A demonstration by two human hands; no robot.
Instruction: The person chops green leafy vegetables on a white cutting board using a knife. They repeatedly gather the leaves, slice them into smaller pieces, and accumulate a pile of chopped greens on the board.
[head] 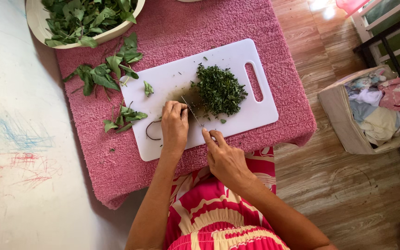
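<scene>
The heap of finely chopped dark green leaves (220,89) lay on the white plastic cutting board (172,83), just beyond and to the right of the left hand (174,126). That hand rested curled, knuckles down, on the board. The right hand (225,157) was closed around the handle of a thin-bladed knife (191,112), whose long axis ran diagonally from that hand, beside the left fingers, toward the heap's near edge.

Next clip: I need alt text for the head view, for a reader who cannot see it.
Seen from above, a right hand holds a knife beside chopped greens on a white cutting board, while the left hand rests curled on the board. Whole leaves lie on the pink towel near a bowl.
</scene>
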